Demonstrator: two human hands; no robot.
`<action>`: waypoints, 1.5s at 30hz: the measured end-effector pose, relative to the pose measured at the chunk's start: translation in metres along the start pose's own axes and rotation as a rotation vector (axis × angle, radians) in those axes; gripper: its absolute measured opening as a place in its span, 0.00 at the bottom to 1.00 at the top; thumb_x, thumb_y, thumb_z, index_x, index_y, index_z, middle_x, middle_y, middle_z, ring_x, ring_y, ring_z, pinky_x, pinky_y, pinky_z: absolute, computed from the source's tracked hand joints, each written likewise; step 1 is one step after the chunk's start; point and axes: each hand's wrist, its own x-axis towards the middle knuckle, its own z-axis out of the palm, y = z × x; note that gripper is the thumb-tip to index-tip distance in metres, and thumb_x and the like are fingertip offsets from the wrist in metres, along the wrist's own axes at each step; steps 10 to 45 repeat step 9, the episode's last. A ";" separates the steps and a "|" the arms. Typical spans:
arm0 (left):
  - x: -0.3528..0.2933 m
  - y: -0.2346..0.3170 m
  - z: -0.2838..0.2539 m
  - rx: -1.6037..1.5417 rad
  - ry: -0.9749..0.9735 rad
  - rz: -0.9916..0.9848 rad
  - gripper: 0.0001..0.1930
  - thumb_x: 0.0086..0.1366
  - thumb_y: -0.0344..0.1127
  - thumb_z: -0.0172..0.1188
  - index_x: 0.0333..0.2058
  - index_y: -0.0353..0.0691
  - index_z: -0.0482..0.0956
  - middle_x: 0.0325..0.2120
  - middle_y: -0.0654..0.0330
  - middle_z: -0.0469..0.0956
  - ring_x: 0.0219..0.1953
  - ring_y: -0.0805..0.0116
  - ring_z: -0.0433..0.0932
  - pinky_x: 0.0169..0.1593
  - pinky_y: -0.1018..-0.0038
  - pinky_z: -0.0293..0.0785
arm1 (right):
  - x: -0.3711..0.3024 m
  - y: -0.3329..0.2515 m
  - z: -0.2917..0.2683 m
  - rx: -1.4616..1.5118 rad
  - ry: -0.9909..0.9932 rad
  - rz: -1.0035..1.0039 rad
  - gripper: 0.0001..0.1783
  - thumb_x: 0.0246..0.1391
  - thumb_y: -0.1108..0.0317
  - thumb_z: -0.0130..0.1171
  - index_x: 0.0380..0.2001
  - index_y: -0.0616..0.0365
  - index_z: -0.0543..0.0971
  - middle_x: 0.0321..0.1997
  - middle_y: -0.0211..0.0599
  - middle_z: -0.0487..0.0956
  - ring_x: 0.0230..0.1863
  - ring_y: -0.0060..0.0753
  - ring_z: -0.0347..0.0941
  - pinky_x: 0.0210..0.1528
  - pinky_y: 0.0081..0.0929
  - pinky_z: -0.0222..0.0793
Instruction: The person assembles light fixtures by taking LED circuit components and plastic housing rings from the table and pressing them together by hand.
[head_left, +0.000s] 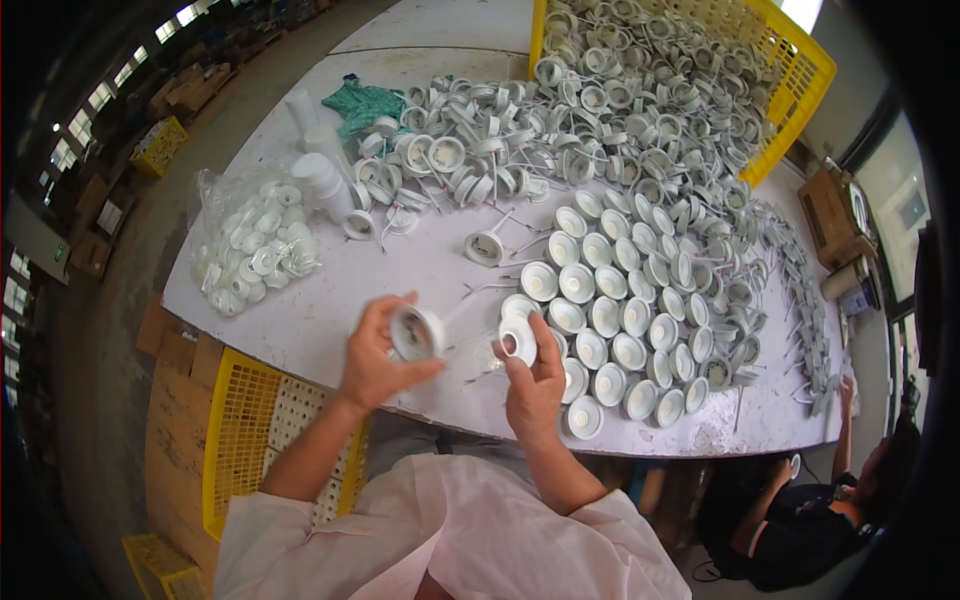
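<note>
My left hand is closed around the edge of a round white lamp housing, whose hollow side shows and whose pale wire trails to the upper right. Just right of it, my right hand pinches a small white ring-shaped cup between thumb and fingers. The two pieces are apart, held over the table's near edge. Beside my right hand, rows of assembled white lamp cups lie face up. A single housing with its wire rests farther up the table.
A clear bag of white discs lies at left, near stacked white cups and a green cloth. Many housings spill from a yellow crate at the back. Another yellow crate stands below left. A co-worker sits at right.
</note>
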 end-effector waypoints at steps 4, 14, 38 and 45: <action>-0.022 -0.008 0.051 0.068 0.034 -0.086 0.40 0.46 0.27 0.75 0.55 0.29 0.59 0.57 0.45 0.67 0.53 0.67 0.72 0.54 0.72 0.73 | 0.000 -0.003 0.031 -0.092 -0.093 -0.151 0.39 0.49 0.81 0.61 0.64 0.71 0.57 0.57 0.43 0.68 0.59 0.32 0.65 0.61 0.30 0.61; -0.044 -0.027 0.052 -0.083 -0.010 -0.169 0.42 0.56 0.29 0.68 0.62 0.27 0.50 0.60 0.41 0.62 0.59 0.58 0.68 0.58 0.70 0.71 | -0.001 0.001 0.031 -0.156 -0.081 -0.143 0.41 0.49 0.79 0.63 0.65 0.69 0.55 0.58 0.43 0.68 0.58 0.32 0.66 0.59 0.29 0.65; -0.044 -0.027 0.052 -0.083 -0.010 -0.169 0.42 0.56 0.29 0.68 0.62 0.27 0.50 0.60 0.41 0.62 0.59 0.58 0.68 0.58 0.70 0.71 | -0.001 0.001 0.031 -0.156 -0.081 -0.143 0.41 0.49 0.79 0.63 0.65 0.69 0.55 0.58 0.43 0.68 0.58 0.32 0.66 0.59 0.29 0.65; -0.044 -0.027 0.052 -0.083 -0.010 -0.169 0.42 0.56 0.29 0.68 0.62 0.27 0.50 0.60 0.41 0.62 0.59 0.58 0.68 0.58 0.70 0.71 | -0.001 0.001 0.031 -0.156 -0.081 -0.143 0.41 0.49 0.79 0.63 0.65 0.69 0.55 0.58 0.43 0.68 0.58 0.32 0.66 0.59 0.29 0.65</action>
